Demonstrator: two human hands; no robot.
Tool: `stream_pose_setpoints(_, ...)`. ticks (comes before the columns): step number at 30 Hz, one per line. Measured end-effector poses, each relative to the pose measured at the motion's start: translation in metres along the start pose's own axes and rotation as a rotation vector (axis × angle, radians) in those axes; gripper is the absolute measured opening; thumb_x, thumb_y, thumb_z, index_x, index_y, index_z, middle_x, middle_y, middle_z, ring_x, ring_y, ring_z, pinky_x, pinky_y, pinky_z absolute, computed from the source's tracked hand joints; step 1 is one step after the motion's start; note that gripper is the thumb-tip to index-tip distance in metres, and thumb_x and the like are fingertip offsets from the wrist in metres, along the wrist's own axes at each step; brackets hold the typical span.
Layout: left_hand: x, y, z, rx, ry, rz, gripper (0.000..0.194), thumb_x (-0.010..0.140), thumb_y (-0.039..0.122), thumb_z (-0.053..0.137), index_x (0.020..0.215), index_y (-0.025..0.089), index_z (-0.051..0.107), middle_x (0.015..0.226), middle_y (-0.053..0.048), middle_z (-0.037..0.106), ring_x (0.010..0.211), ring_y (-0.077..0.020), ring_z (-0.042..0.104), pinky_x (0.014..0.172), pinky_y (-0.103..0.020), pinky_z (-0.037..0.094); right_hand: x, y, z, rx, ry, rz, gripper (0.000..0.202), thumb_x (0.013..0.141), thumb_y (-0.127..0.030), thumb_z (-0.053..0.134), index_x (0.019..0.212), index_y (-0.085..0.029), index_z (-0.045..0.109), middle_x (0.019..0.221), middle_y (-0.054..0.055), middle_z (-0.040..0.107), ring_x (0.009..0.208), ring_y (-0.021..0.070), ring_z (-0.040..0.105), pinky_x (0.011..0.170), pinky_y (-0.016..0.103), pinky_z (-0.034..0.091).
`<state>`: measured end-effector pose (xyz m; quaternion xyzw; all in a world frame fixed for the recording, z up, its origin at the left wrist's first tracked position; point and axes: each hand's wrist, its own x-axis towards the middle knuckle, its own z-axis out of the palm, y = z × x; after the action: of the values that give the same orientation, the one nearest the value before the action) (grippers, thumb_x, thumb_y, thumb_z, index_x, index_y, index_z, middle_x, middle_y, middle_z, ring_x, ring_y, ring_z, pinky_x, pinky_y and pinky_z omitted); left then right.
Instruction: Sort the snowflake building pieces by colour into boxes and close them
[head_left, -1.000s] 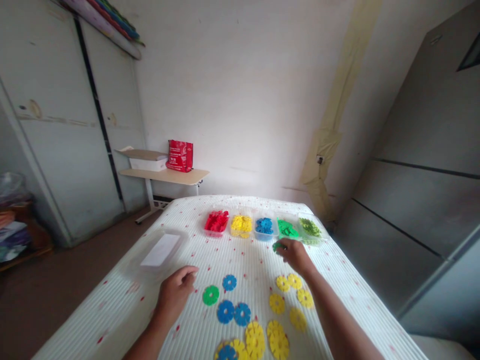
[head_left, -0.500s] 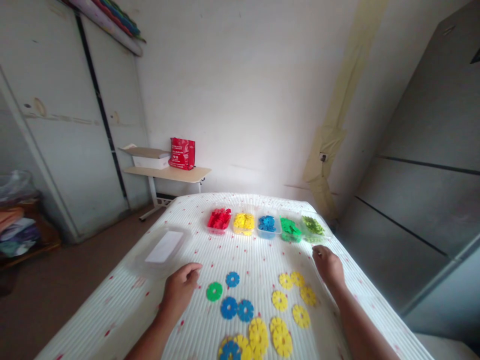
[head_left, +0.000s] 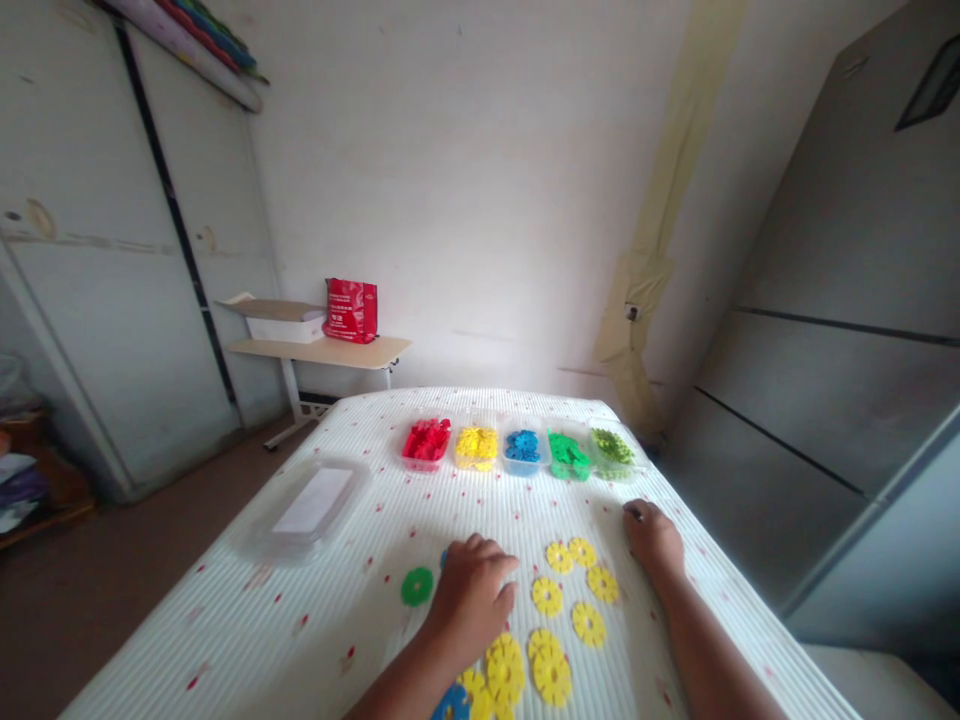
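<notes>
My left hand (head_left: 474, 590) reaches over the blue notched discs in the middle of the table, fingers stretched forward and thumb apart. It hides most of them; only the edge of one blue disc (head_left: 443, 560) shows beside it. A green notched disc (head_left: 416, 587) lies just left of the hand. To its right are several yellow notched discs (head_left: 589, 624), some overlapping near the front. Another blue disc (head_left: 452, 703) rests on yellow ones by my left forearm. My right hand (head_left: 654, 537) rests closed on the table's right side; a small dark spot shows at its fingers, too small to name.
A row of clear tubs holds red pieces (head_left: 427, 440), yellow pieces (head_left: 477, 447), blue pieces (head_left: 522, 446), green pieces (head_left: 568, 455) and light green pieces (head_left: 611, 446). A clear lid (head_left: 255, 535) with a white label lies at left. Behind stands a side table (head_left: 360, 352) with a red bag (head_left: 351, 310).
My left hand has moved right, from beside the green disc to over the blue discs, covering them. My right hand stays closed in nearly the same place. The view has shifted slightly.
</notes>
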<state>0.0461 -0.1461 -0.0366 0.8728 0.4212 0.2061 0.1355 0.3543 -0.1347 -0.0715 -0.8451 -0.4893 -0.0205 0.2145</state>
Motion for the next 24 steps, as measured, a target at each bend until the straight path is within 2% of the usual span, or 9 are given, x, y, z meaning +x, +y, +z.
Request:
stream_pose_setpoints(3, 0.010, 0.016, 0.012, 0.035, -0.061, 0.019, 0.019, 0.075, 0.029, 0.052, 0.089, 0.025, 0.065, 0.089, -0.003, 0.063, 0.093, -0.0213, 0.050, 0.079, -0.034, 0.036, 0.001, 0.003, 0.002, 0.009, 0.003, -0.003, 0.026, 0.077, -0.025, 0.039, 0.087, -0.019, 0.063, 0.094, 0.006, 0.064, 0.079, 0.0166, 0.058, 0.061, 0.023, 0.036)
stream_pose_setpoints(8, 0.017, 0.025, 0.033, 0.078, -0.083, -0.046, 0.019, 0.074, 0.029, 0.050, 0.086, 0.020, 0.063, 0.096, -0.008, 0.058, 0.096, -0.0247, 0.049, 0.084, -0.039, 0.035, 0.000, 0.002, 0.001, 0.014, 0.004, 0.000, 0.027, 0.076, -0.025, 0.039, 0.087, -0.019, 0.063, 0.094, 0.007, 0.064, 0.080, 0.0178, 0.059, 0.062, 0.024, 0.036)
stream_pose_setpoints(12, 0.020, 0.028, 0.038, 0.029, -0.108, -0.082, 0.019, 0.071, 0.022, 0.051, 0.086, 0.020, 0.062, 0.097, -0.008, 0.058, 0.095, -0.0232, 0.050, 0.081, -0.035, 0.037, -0.001, -0.001, -0.002, 0.019, -0.004, -0.002, 0.026, 0.077, -0.025, 0.039, 0.087, -0.019, 0.062, 0.094, 0.007, 0.064, 0.080, 0.0180, 0.058, 0.061, 0.024, 0.036)
stream_pose_setpoints(15, 0.021, 0.029, 0.040, -0.101, -0.112, -0.122, 0.020, 0.064, 0.016, 0.053, 0.082, 0.020, 0.061, 0.088, -0.005, 0.061, 0.088, -0.0205, 0.054, 0.075, -0.030, 0.038, -0.001, -0.001, -0.002, 0.005, 0.005, -0.012, 0.025, 0.077, -0.024, 0.039, 0.086, -0.019, 0.062, 0.093, 0.007, 0.064, 0.079, 0.0176, 0.058, 0.061, 0.024, 0.036)
stream_pose_setpoints(20, 0.029, 0.015, 0.042, -0.285, -0.064, -0.219, 0.014, 0.058, 0.009, 0.054, 0.065, 0.020, 0.060, 0.064, 0.002, 0.061, 0.065, -0.0142, 0.056, 0.057, -0.022, 0.037, -0.001, 0.000, 0.000, -0.007, 0.006, -0.020, 0.025, 0.078, -0.024, 0.039, 0.086, -0.019, 0.062, 0.092, 0.006, 0.064, 0.077, 0.0167, 0.058, 0.060, 0.023, 0.035)
stream_pose_setpoints(24, 0.063, -0.013, 0.020, -0.412, 0.050, -0.297, 0.007, 0.061, 0.011, 0.055, 0.063, 0.017, 0.058, 0.058, 0.004, 0.059, 0.057, -0.0102, 0.055, 0.049, -0.017, 0.035, 0.000, 0.001, 0.002, -0.012, 0.009, -0.016, 0.024, 0.078, -0.024, 0.040, 0.086, -0.019, 0.062, 0.092, 0.006, 0.063, 0.077, 0.0162, 0.057, 0.058, 0.023, 0.033)
